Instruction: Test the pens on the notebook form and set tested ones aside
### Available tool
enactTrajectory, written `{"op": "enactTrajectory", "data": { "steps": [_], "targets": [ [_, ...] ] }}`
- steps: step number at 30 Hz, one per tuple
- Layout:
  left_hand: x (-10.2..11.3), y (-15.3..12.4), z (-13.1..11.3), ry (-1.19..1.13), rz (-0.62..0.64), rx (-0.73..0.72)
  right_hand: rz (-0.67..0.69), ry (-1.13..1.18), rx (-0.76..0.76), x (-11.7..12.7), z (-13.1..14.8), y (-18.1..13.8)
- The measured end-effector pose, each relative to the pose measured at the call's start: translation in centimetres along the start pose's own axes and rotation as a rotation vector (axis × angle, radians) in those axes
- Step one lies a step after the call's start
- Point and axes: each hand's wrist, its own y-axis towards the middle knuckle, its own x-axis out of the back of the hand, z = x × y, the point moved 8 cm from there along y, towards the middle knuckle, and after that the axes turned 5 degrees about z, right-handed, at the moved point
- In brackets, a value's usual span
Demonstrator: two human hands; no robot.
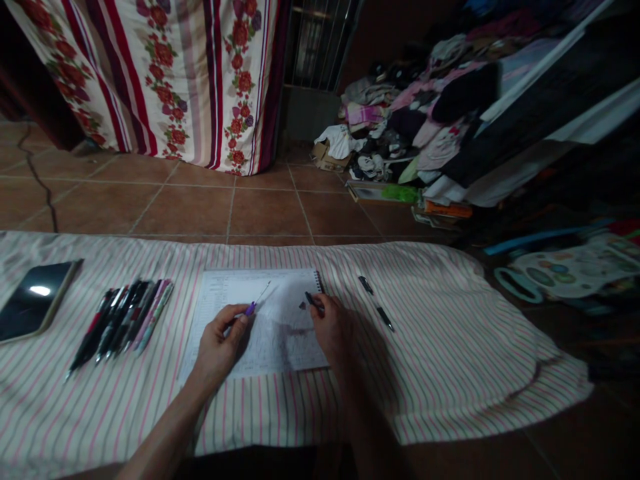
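Two hands, both occupied, above one spiral notebook (pixel 280 347). Left hand (pixel 223 337): thumb and fingers pinch a slim purple-ended piece (pixel 250 309), its thin shaft slanting up over the page. Right hand (pixel 333 325): fingertips grip a short dark piece (pixel 313 301) near the spiral edge.

Hazards, as judged: either small part may slip, being held by fingertips alone; the thin shaft may bend or mark the paper if pressed down; loose parts may roll if a forearm tugs the striped cloth (pixel 450 347); dim light would make a dropped part hard to find.

Count: notebook, one. Purple-ended piece, one. Dark piece in hand, one. Loose dark pen parts (pixel 385 318) right of the notebook, two, lying apart. Row of pens (pixel 131 317) to the left, roughly eight, overlapping, exact number unclear. Dark-screened device (pixel 37 297), one, far left.
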Motion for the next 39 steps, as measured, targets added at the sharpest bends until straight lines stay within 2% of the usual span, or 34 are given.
{"op": "enactTrajectory", "data": {
  "steps": [7,10,14,21,25,32,39],
  "targets": [
    [0.0,-0.1,-0.5,0.039,-0.006,0.005,-0.023,0.115,-0.099,0.9,-0.1,0.3],
    [0.0,-0.2,-0.4,0.033,-0.014,0.034,-0.081,0.338,-0.102,1.2,-0.3,0.4],
    [0.2,-0.2,-0.1,0.033,-0.031,0.067,0.002,0.693,-0.105,-0.4,-0.6,0.8],
    [0.3,-0.1,0.0,0.069,-0.041,0.043,-0.032,0.717,-0.082,-0.5,-0.1,0.8],
    [0.4,-0.1,-0.2,0.114,-0.059,0.0,-0.027,0.748,-0.118,-0.2,0.2,0.7],
    [0.5,-0.1,-0.3,0.175,-0.056,-0.034,0.014,1.025,-0.241,-0.6,0.6,0.5],
    [0.3,-0.4,-0.7,0.228,-0.044,-0.058,0.034,1.178,-0.257,-1.2,1.5,0.1]
  ]
}}
